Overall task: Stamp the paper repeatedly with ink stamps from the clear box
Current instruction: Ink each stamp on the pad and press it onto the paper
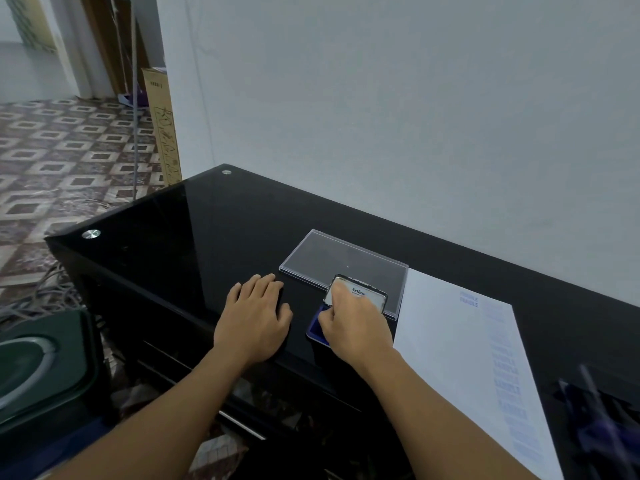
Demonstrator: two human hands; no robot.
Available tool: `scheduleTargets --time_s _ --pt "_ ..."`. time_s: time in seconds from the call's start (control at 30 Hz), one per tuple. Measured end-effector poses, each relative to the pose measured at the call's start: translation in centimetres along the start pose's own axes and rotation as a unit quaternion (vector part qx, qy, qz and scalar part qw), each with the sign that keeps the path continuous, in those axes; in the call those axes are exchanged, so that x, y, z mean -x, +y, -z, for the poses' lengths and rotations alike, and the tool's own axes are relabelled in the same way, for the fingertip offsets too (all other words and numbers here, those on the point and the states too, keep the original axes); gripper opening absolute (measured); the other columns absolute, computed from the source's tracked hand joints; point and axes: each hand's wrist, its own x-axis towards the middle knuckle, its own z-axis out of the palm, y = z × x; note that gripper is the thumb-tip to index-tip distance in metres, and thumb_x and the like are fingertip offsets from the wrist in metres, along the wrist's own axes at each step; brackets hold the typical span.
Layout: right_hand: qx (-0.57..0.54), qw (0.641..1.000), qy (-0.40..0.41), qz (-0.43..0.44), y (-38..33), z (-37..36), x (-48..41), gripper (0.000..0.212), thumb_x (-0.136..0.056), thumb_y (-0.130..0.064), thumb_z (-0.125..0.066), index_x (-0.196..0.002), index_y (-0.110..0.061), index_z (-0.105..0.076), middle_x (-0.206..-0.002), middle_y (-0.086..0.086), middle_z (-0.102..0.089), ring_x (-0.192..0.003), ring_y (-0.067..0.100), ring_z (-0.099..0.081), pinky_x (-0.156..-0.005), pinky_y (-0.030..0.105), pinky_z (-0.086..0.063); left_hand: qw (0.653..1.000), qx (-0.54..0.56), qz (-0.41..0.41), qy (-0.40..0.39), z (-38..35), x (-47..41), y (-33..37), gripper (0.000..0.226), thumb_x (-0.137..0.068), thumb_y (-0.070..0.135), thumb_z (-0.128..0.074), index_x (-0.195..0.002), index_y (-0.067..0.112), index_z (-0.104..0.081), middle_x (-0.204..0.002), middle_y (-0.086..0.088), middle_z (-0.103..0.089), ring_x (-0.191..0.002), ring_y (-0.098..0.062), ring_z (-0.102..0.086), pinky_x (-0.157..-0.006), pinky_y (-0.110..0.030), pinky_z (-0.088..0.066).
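Under right hand (pixel 353 327) fingers (pixel 332 317): ink pad (pixel 315 329) (lid raised), beside paper (pixel 450 341).

2 hands (pixel 254 317) (pixel 353 327), 1 inkpad (pixel 362 292), 1 clr box (pixel 343 259), 1 paper (pixel 450 341).

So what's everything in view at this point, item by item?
table: one, glossy black, against the wall
clear box: one, transparent, flat on the table behind the ink pad
ink pad: one, blue base, lid raised, between clear box and near table edge
paper: one, white, on the table right of the ink pad
stamp marks: many, blue, down the paper's right side
cardboard box: one, tan, leaning on the wall left of the table
blurred dark object: one, black-purple, right of the paper
left hand: flat on the table
right hand: fingers curled over the ink pad; what they hold is hidden
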Motion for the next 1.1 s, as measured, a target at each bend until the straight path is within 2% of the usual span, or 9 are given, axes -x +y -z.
scheduleTargets --time_s 0.1,0.33,0.47,0.6,0.77,0.87,0.97,1.03,1.1 --pt "0.001 1.0 0.002 -0.001 -0.1 0.2 0.0 0.014 -0.1 -0.027 -0.048 -0.094 -0.024 -0.035 -0.1 0.008 -0.069 -0.079 0.024 -0.05 -0.062 0.031 -0.038 1.0 0.003 0.0 0.003 0.0 0.0 0.0 0.052 -0.099 0.044 -0.034 -0.148 0.025 -0.037 -0.159 0.005 -0.029 -0.149 -0.015 -0.019 -0.122 -0.04 -0.011" --pt "-0.017 1.0 -0.016 -0.018 0.0 0.2 -1.0 0.012 -0.099 -0.028 -0.051 -0.096 -0.025 -0.039 -0.103 0.005 -0.069 -0.082 0.02 -0.052 -0.065 0.03 -0.044 1.0 0.004 0.001 -0.002 0.1 -0.1 0.0 0.052 -0.1 0.044 -0.033 -0.148 0.026 -0.036 -0.159 0.006 -0.028 -0.149 -0.015 -0.018 -0.123 -0.04 -0.011" --pt "-0.015 1.0 -0.006 -0.013 0.3 -0.2 -0.7 0.012 -0.1 -0.028 -0.049 -0.097 -0.025 -0.038 -0.099 0.004 -0.07 -0.08 0.02 -0.055 -0.059 0.027 -0.042 1.0 0.004 -0.002 0.0 0.1 -0.1 0.1 0.052 -0.1 0.044 -0.034 -0.148 0.026 -0.037 -0.159 0.006 -0.029 -0.149 -0.015 -0.018 -0.123 -0.041 -0.012" --pt "-0.016 1.0 0.008 -0.013 0.4 -0.6 -0.4 0.008 -0.099 -0.03 -0.047 -0.103 -0.025 -0.042 -0.098 0.004 -0.07 -0.09 0.024 -0.065 -0.069 0.035 -0.058 1.0 0.009 0.001 0.005 0.1 0.0 0.0 0.052 -0.099 0.044 -0.035 -0.148 0.025 -0.038 -0.159 0.006 -0.03 -0.149 -0.015 -0.02 -0.123 -0.041 -0.013" --pt "-0.022 1.0 -0.001 0.001 0.7 -0.1 0.0 0.006 -0.102 -0.029 -0.046 -0.106 -0.024 -0.043 -0.106 0.004 -0.07 -0.096 0.022 -0.066 -0.073 0.032 -0.056 1.0 0.016 0.001 -0.005 0.1 -0.1 0.1 0.051 -0.099 0.043 -0.037 -0.147 0.025 -0.039 -0.159 0.006 -0.03 -0.149 -0.016 -0.02 -0.122 -0.041 -0.013" --pt "-0.043 0.999 -0.007 0.006 1.8 1.0 0.5 0.01 -0.103 -0.028 -0.047 -0.095 -0.027 -0.041 -0.106 0.002 -0.07 -0.093 0.018 -0.064 -0.069 0.029 -0.055 0.999 0.024 0.006 -0.025 0.7 -0.6 0.3 0.049 -0.099 0.04 -0.041 -0.145 0.023 -0.041 -0.157 0.005 -0.033 -0.147 -0.016 -0.023 -0.121 -0.041 -0.014" --pt "-0.048 0.999 -0.005 0.009 3.9 2.2 1.2 0.017 -0.102 -0.032 -0.048 -0.088 -0.029 -0.04 -0.106 -0.001 -0.068 -0.084 0.013 -0.059 -0.061 0.026 -0.053 0.998 0.046 0.011 -0.04 1.6 -1.4 1.6 0.045 -0.097 0.037 -0.046 -0.139 0.02 -0.048 -0.148 0.002 -0.044 -0.139 -0.019 -0.035 -0.116 -0.041 -0.026" --pt "-0.045 0.999 -0.003 0.002 5.5 3.2 1.7 0.019 -0.102 -0.032 -0.047 -0.086 -0.027 -0.039 -0.094 -0.003 -0.064 -0.074 0.011 -0.056 -0.054 0.023 -0.045 0.998 0.055 -0.001 -0.042 2.1 -1.9 3.3 0.043 -0.096 0.037 -0.045 -0.136 0.02 -0.048 -0.144 0.0 -0.048 -0.135 -0.021 -0.039 -0.113 -0.042 -0.032" --pt "-0.04 0.999 0.007 -0.02 7.4 4.3 2.3 0.017 -0.101 -0.031 -0.048 -0.088 -0.021 -0.043 -0.083 -0.003 -0.062 -0.07 0.015 -0.057 -0.056 0.032 -0.049 0.997 0.057 -0.03 -0.049 2.2 -2.4 5.6 0.043 -0.097 0.037 -0.044 -0.136 0.019 -0.048 -0.144 -0.001 -0.048 -0.134 -0.021 -0.04 -0.112 -0.041 -0.032"
